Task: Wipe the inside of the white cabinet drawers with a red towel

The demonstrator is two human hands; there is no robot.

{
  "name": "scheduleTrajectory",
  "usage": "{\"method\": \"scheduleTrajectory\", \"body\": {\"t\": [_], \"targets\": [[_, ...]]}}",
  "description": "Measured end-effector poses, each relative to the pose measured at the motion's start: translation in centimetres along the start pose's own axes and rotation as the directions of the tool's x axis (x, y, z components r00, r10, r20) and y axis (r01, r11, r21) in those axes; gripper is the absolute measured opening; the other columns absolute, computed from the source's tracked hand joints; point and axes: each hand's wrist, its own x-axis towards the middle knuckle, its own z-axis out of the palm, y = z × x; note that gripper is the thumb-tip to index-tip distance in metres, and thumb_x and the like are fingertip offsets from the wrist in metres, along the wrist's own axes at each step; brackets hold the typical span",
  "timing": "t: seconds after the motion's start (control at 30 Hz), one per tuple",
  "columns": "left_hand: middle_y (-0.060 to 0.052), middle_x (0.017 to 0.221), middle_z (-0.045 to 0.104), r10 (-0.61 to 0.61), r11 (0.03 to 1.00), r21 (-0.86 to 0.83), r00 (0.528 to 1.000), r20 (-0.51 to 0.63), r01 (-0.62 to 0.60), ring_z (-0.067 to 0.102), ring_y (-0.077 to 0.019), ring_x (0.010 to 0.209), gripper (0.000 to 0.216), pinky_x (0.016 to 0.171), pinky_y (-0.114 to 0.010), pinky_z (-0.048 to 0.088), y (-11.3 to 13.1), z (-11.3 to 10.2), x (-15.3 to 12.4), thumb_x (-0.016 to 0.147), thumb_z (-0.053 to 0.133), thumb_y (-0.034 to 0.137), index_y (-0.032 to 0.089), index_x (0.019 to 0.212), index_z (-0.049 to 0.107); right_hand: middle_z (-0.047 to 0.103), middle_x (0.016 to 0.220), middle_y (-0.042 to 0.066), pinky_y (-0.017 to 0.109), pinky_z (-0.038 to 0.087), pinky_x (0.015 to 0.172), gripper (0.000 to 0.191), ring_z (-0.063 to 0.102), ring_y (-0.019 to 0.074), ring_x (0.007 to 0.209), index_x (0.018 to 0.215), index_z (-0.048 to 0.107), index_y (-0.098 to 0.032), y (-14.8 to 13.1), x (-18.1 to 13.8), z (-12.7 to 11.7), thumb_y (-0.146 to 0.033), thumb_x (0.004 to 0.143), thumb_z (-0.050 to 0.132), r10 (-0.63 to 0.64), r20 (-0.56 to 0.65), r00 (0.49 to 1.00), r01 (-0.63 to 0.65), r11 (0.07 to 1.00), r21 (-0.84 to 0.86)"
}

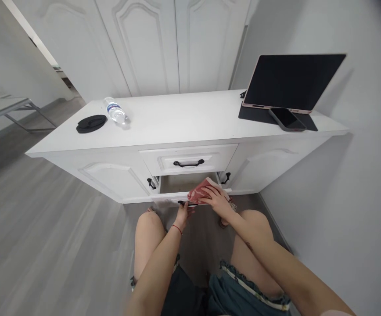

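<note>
I crouch before a white cabinet (177,123). Its lower drawer (170,198) is pulled out. My left hand (182,213) is closed round the drawer's black handle (185,203); a red cord circles that wrist. My right hand (217,201) lies over the drawer's right front corner, fingers curled onto a red-and-white folded cloth (201,190) that rests partly inside the drawer. The upper drawer (188,159) with its black handle is closed.
On the cabinet top lie a plastic water bottle (115,110) on its side, a black round object (91,123), a propped tablet (292,81) on a dark mat and a phone (287,119). White wall at right, closet doors behind, grey floor left.
</note>
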Motion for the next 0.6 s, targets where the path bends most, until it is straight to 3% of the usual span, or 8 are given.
{"method": "scheduleTrajectory", "body": {"t": [0.1,0.2,0.37,0.5,0.6], "targets": [[-0.003,0.084,0.066,-0.018,1.000,-0.009,1.000,0.007,0.018,0.062,-0.0129,0.065,0.029,0.064,-0.025,0.041,0.0,-0.1,0.1,0.089,0.049,0.043,0.019,0.105,0.049,0.045,0.142,0.004,0.044,0.016,0.113,0.041,0.029,0.0254,0.134,0.114,0.068,-0.031,0.8,-1.4,0.6,-0.014,0.090,0.039,0.128,-0.038,0.991,-0.130,0.990,-0.055],[-0.004,0.085,0.067,-0.025,0.999,-0.020,1.000,0.011,0.025,0.062,-0.0124,0.065,0.027,0.063,-0.025,0.041,-0.1,-0.3,0.1,0.089,0.050,0.043,0.019,0.102,0.049,0.048,0.136,0.006,0.046,0.018,0.111,0.040,0.033,0.0283,0.129,0.112,0.069,-0.032,0.8,-2.6,1.5,-0.017,0.090,0.039,0.301,-0.121,0.946,-0.309,0.950,-0.056],[-0.003,0.084,0.065,-0.017,0.999,-0.050,1.000,0.011,0.018,0.061,-0.0114,0.064,0.025,0.067,-0.026,0.042,-0.2,-0.2,0.0,0.089,0.051,0.043,0.019,0.096,0.049,0.045,0.129,0.013,0.045,0.026,0.105,0.041,0.035,0.0317,0.123,0.115,0.067,-0.025,-0.1,-3.1,4.0,-0.017,0.088,0.036,0.583,-0.203,0.787,-0.586,0.809,0.052],[-0.003,0.084,0.065,-0.026,0.998,-0.059,1.000,0.003,0.026,0.061,-0.0128,0.067,0.026,0.068,-0.027,0.042,-0.2,-0.1,0.1,0.087,0.053,0.045,0.019,0.094,0.049,0.042,0.131,0.018,0.042,0.026,0.106,0.047,0.033,0.0310,0.127,0.123,0.060,-0.018,-0.8,-2.6,6.0,-0.013,0.086,0.032,0.681,-0.178,0.710,-0.680,0.729,0.074],[-0.003,0.082,0.065,-0.023,0.997,-0.070,1.000,-0.002,0.023,0.061,-0.0124,0.066,0.027,0.069,-0.027,0.042,-0.3,-0.1,0.1,0.086,0.054,0.045,0.019,0.093,0.050,0.041,0.133,0.019,0.041,0.028,0.106,0.046,0.036,0.0301,0.127,0.120,0.060,-0.016,-0.9,-2.0,7.6,-0.012,0.083,0.033,0.759,-0.180,0.625,-0.743,0.650,0.163]]}}
